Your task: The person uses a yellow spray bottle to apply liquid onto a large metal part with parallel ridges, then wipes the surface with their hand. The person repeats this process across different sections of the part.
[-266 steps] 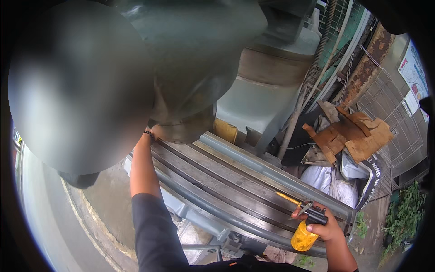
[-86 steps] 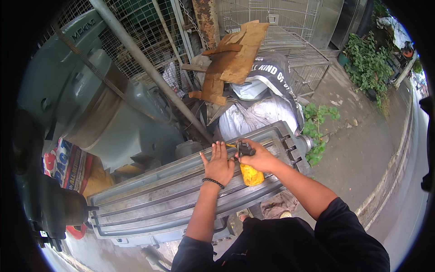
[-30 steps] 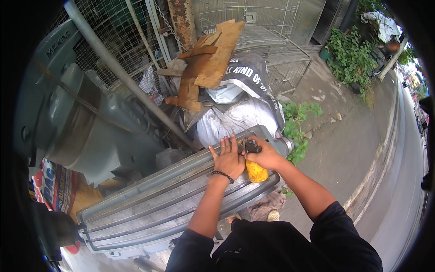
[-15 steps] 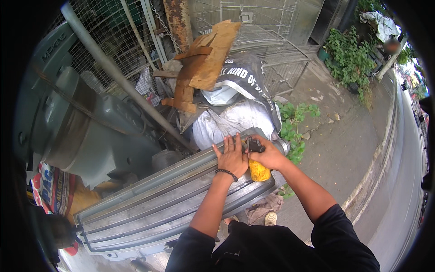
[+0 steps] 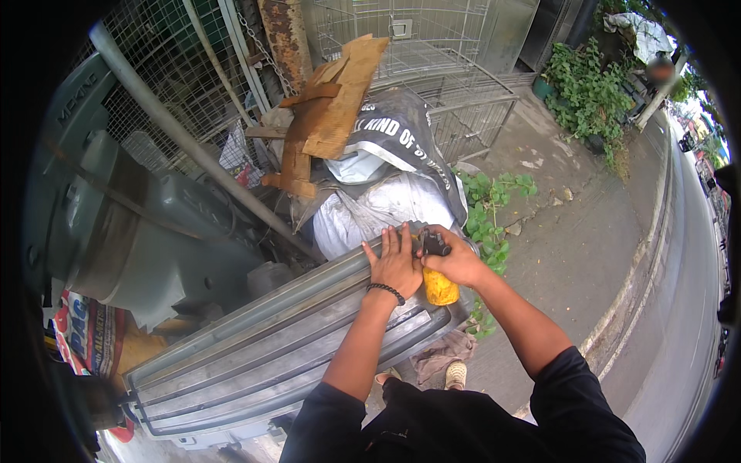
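A long grey ribbed metal panel [image 5: 255, 374] with a raised rim lies slantwise before me. My left hand [image 5: 395, 266], a dark beaded bracelet at its wrist, rests flat on the panel's right end with fingers spread. Close beside it, my right hand [image 5: 458, 264] is wrapped round the black top [image 5: 434, 244] of a tool-like thing with a scuffed yellow cylindrical body [image 5: 441, 288]. Its exact kind does not show. The yellow body points toward me, over the panel's right end. Its underside and any contact with the panel are hidden.
A large grey-green machine housing [image 5: 185, 231] stands left, with a slanting metal pole [image 5: 174, 127] behind. Beyond the panel are white sacks [image 5: 378, 208], torn cardboard [image 5: 347, 100] and a wire cage [image 5: 471, 112]. Leafy plants [image 5: 494, 208] grow at right; a road [image 5: 664, 332] runs beyond.
The view has shifted slightly, so the background sits a little further left. Both hands keep nearly the same places on the panel, and the right hand keeps its grip.
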A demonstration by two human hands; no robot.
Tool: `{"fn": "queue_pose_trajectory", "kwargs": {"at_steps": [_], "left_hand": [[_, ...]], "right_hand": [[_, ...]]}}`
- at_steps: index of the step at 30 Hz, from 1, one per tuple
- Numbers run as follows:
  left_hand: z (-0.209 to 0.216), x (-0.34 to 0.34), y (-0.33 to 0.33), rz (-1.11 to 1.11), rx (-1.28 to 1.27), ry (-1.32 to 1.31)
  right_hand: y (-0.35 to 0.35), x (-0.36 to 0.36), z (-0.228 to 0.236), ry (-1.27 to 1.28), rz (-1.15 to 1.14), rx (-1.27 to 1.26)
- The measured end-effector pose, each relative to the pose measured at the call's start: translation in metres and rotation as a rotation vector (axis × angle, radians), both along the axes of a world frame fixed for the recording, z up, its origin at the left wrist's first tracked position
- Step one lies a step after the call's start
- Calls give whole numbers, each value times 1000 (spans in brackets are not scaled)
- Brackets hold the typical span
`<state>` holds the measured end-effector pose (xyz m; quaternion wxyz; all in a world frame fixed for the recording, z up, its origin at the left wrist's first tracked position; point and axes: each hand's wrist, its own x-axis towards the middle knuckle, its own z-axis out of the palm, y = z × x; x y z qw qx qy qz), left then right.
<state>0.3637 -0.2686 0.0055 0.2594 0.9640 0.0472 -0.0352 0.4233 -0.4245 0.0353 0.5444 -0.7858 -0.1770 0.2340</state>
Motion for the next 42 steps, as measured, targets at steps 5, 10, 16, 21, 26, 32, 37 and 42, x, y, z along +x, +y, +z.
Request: {"fn": "queue_pose_trajectory", "kwargs": {"at_steps": [5, 10, 16, 21, 26, 32, 37, 42], "left_hand": [[-1, 9, -10, -5, 11, 8], [-2, 15, -13, -12, 28, 22], [-2, 20, -20, -37, 29, 2], [-3, 16, -24, -64, 27, -24], [0, 3, -25, -119, 57, -33], [-3, -11, -29, -175, 88, -35], [-5, -5, -27, -147, 94, -27], [-7, 17, -16, -132, 135, -63]], "right_hand": [[-8, 9, 6, -96, 10, -121], [-13, 15, -2, -20, -1, -9], [-24, 17, -9, 158, -76, 88], [-32, 12, -4, 113, -65, 48], [-40, 4, -12, 129, -81, 97], [-51, -14, 0, 240, -106, 142], [-57, -18, 1, 213, -106, 223], [-81, -42, 7, 253, -125, 339]]}}
